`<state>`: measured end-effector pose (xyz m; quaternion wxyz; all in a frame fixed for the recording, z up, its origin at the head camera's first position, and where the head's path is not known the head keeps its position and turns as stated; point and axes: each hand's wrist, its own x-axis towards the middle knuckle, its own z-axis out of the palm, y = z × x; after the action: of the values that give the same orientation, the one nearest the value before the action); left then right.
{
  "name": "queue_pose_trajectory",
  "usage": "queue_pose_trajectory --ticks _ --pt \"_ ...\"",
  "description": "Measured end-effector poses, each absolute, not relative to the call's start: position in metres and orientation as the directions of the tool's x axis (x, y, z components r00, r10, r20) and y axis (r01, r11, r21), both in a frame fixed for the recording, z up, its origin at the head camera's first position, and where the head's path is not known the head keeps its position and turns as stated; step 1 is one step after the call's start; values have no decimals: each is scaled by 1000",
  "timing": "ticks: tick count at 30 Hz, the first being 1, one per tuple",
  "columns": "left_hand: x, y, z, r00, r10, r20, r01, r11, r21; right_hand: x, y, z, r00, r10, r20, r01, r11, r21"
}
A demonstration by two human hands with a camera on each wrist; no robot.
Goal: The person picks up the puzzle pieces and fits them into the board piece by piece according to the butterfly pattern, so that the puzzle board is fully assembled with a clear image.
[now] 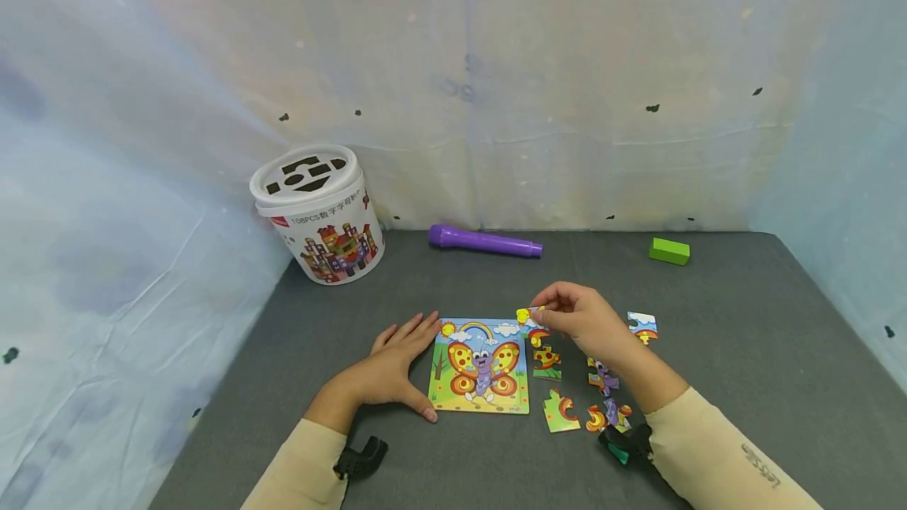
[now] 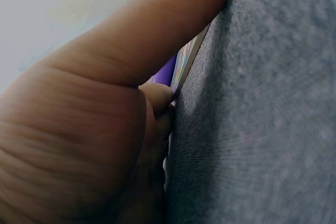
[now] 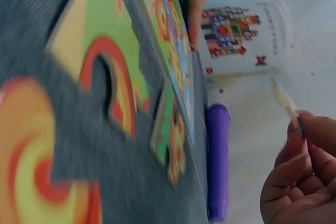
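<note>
A square butterfly puzzle board (image 1: pixel 482 400) lies flat on the grey table. My left hand (image 1: pixel 397 368) rests along its left side, fingers spread, fingertips and thumb at the edge. In the left wrist view, the thumb (image 2: pixel 142 30) partly hides the board's edge (image 2: pixel 191 56). Above the board's upper right corner my right hand (image 1: pixel 577 317) pinches a puzzle piece (image 1: pixel 524 316) with a yellow figure. The right wrist view shows this piece (image 3: pixel 286 100) edge-on between thumb and forefinger. Right of the board lie a green corner piece (image 1: pixel 560 414) and a red-and-green piece (image 1: pixel 547 364).
More loose pieces (image 1: pixel 604 380) lie under the right forearm, one (image 1: pixel 642 324) beyond it. Behind the board lies a purple toy microphone (image 1: pixel 489 242). A white lidded bucket (image 1: pixel 329 234) stands back left, a green block (image 1: pixel 669 251) back right. Cloth walls (image 1: pixel 531 101) enclose the table.
</note>
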<state>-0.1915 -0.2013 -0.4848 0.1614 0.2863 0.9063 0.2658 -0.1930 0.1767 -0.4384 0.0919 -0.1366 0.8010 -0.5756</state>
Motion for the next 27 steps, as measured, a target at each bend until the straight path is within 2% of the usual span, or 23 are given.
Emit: queue_pose_trajectory --ticks 11,19,27 --pt "-191 -200 -483 -784 602 -149 428 699 573 -204 118 -455 -916 -396 -61 -38 238 -970" --pt "-191 -200 -481 -781 607 -146 428 690 583 -210 85 -462 -926 -356 -122 52 199 -979" --pt "-192 -202 -483 -778 611 -145 433 690 580 -216 61 -467 -939 -292 -180 112 234 -966"
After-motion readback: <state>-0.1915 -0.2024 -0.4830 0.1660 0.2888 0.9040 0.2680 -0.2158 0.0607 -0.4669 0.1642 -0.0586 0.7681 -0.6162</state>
